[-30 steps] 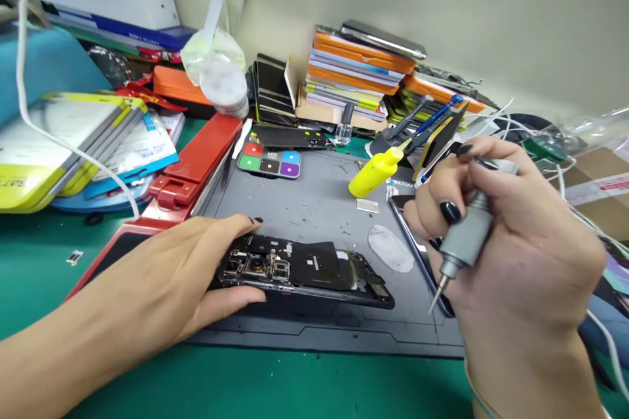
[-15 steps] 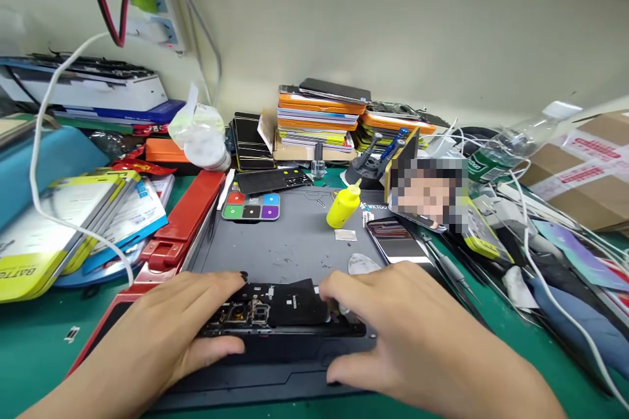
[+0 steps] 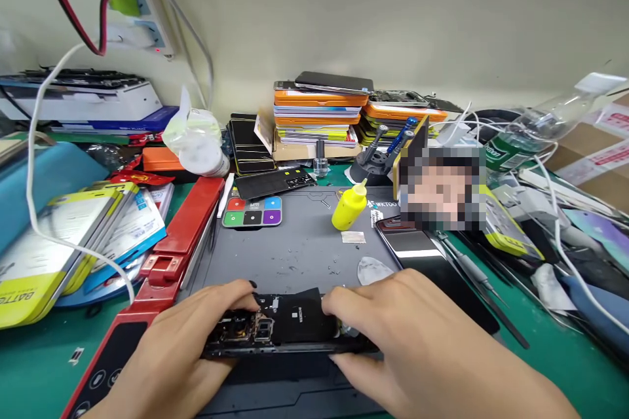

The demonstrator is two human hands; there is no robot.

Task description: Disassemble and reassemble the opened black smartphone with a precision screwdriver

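An opened smartphone (image 3: 302, 321) lies sideways between my hands, its inside facing up. Camera modules show at its left end and a black cover sheet lies over its middle. My left hand (image 3: 196, 327) grips the left end, fingers over the far edge and thumb at the near side. On the right end, my right hand (image 3: 388, 334) is closed, with the forefinger at the far edge and the thumb under the near edge. Both hands hide the ends of the phone. Beneath it is the dark grey work mat (image 3: 275, 262).
Beyond the phone stand a yellow squeeze bottle (image 3: 348, 206) and a coloured screw tray (image 3: 252, 211). A dark phone (image 3: 417, 249) lies right, near tweezers (image 3: 472, 268). A red device (image 3: 181, 222) borders the left. Stacked boxes (image 3: 317, 114) and a screwdriver holder (image 3: 376, 167) stand behind.
My right thumb has closed in from below onto the phone's near edge. My left thumb has slid under the phone's near side. The view has shifted slightly.
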